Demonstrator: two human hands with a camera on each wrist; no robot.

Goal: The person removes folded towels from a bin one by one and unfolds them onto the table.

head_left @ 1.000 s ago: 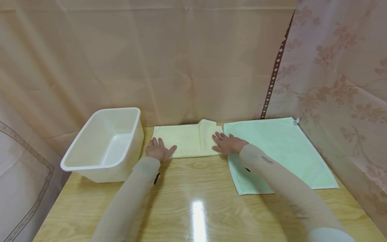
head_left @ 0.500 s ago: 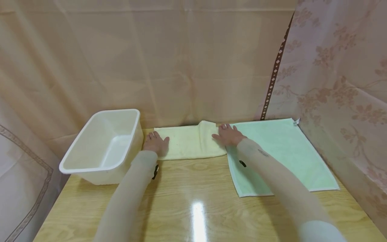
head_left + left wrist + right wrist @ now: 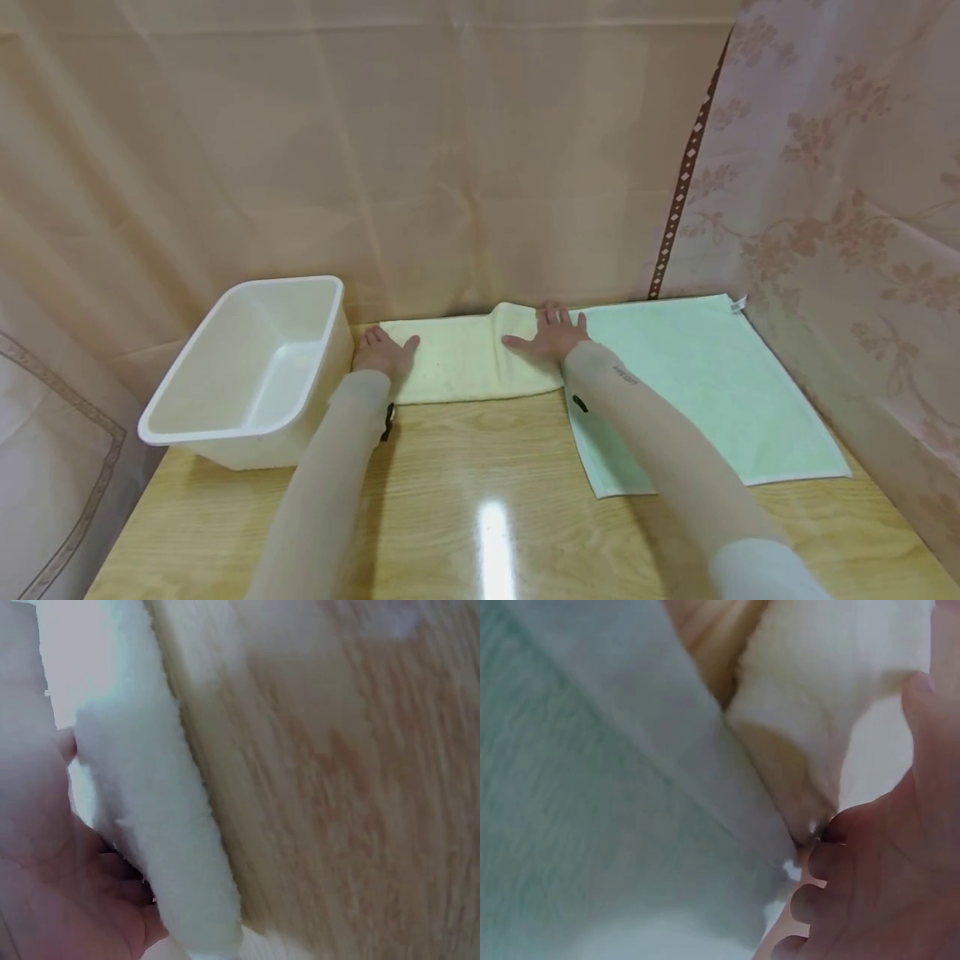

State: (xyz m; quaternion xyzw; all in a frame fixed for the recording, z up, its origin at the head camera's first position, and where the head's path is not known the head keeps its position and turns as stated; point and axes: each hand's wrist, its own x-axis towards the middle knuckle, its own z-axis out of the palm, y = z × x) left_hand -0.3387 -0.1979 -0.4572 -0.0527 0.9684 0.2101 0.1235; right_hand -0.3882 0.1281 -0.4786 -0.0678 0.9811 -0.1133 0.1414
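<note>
A pale yellow towel (image 3: 459,358), folded into a long strip, lies at the back of the table with a raised fold near its right end. My left hand (image 3: 381,353) rests at the strip's left end, thumb spread over it. At the other end lies my right hand (image 3: 553,335), fingers spread and thumb reaching onto the yellow cloth. Close up, the left wrist view has the towel's thick edge (image 3: 172,802) beside the palm (image 3: 45,855). In the right wrist view the right hand (image 3: 885,862) is where the yellow towel (image 3: 825,667) meets a mint green one (image 3: 592,802).
The mint green towel (image 3: 697,392) is spread flat on the right, its left edge at the yellow strip. A white plastic basin (image 3: 240,435) stands at the left of the wooden table (image 3: 442,475). Beige curtains (image 3: 450,167) hang behind, a floral one (image 3: 840,167) at the right.
My left hand has slid a little left to the strip's end. My right hand has moved slightly away from me, its thumb now spread inward over the yellow towel. The right-end edge looks shifted.
</note>
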